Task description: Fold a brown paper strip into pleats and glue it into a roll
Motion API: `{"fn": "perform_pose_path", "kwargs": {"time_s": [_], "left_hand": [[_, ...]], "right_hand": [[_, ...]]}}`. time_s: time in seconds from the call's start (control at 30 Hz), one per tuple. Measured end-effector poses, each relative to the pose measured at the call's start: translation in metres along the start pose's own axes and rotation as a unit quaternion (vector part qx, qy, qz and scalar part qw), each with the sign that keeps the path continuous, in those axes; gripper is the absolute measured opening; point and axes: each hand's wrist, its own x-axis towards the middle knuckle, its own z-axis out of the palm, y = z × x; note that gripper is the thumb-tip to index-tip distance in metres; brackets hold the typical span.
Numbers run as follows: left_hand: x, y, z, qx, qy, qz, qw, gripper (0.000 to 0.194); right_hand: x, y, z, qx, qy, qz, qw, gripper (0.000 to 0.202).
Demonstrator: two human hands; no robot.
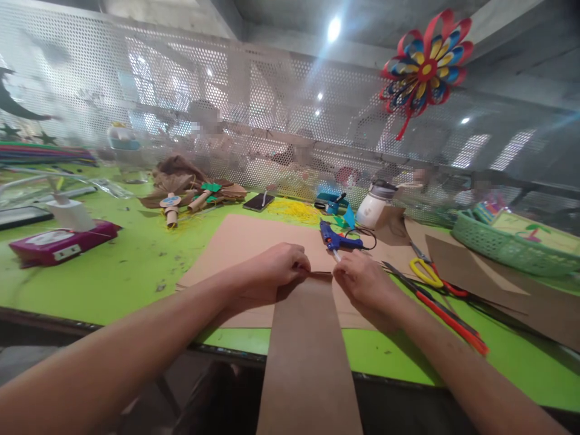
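Far to the left of your fingers, a purple box (67, 243) with a white plug (71, 215) on top sits on the green tabletop (131, 260). Closer, but past your left fingers, lie some brown paper bundles (171, 208) with yellow and green bits. Big brown sheets (226, 241) lie under your hands.

Next comes your left hand (285, 264). Its fingers pinch the left corner of a long paper strip (310, 356). The strip is brown and plain, with straight sides, and a thin dark line shows at its far end. That end is between your two hands, and the rest comes from your fingers back toward you, over the tabletop's edge. Your right hand (365, 281) has its fingers pinched at the strip's right corner.

A blue glue gun (342, 240) lies just past those right fingers. To their right are yellow-handled scissors (426, 272), then a green basket (480, 241) farther off.
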Motion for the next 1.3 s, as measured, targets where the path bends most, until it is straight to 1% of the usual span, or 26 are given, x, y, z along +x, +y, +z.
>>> {"fn": "perform_pose_path", "kwargs": {"time_s": [0.07,0.17,0.23,0.37,0.43,0.57,0.73,0.87,0.97,1.17,1.3], "left_hand": [[0.0,0.003,0.0,-0.007,-0.005,-0.003,1.0,0.019],[0.0,0.006,-0.001,-0.003,-0.01,-0.003,1.0,0.019],[-0.001,0.007,-0.001,0.003,-0.013,-0.004,1.0,0.02],[-0.001,0.005,0.0,0.015,-0.014,-0.007,1.0,0.022],[0.0,0.002,0.002,0.028,-0.01,-0.01,1.0,0.022],[0.002,-0.003,0.006,0.064,-0.011,-0.018,0.998,0.019],[0.004,-0.006,0.006,0.075,-0.025,-0.024,0.997,0.019],[0.005,-0.009,0.0,0.072,-0.058,-0.001,0.996,0.023],[0.005,-0.008,-0.007,0.08,-0.088,0.009,0.993,0.028],[0.002,0.005,-0.019,0.103,-0.114,-0.006,0.988,0.028],[0.001,0.01,-0.025,0.099,-0.141,-0.011,0.985,0.03]], "right_hand": [[0.0,0.001,-0.002,-0.003,0.01,0.029,1.0,0.02],[0.002,-0.003,-0.004,0.068,0.04,0.055,0.995,0.013],[0.008,-0.009,-0.006,0.107,0.036,0.038,0.993,0.015],[0.021,-0.024,-0.006,0.102,-0.056,-0.023,0.993,0.023],[0.025,-0.03,-0.004,0.086,-0.08,-0.036,0.992,0.027],[0.025,-0.036,0.004,0.068,-0.064,-0.056,0.994,0.026],[0.021,-0.035,0.011,0.045,-0.041,-0.094,0.994,0.027],[0.021,-0.034,0.01,0.046,-0.038,-0.096,0.994,0.025],[0.022,-0.033,0.009,0.046,-0.042,-0.093,0.994,0.024],[0.021,-0.03,0.005,0.074,-0.06,-0.091,0.991,0.015],[0.018,-0.03,0.001,0.106,-0.071,-0.091,0.988,0.012]]}}
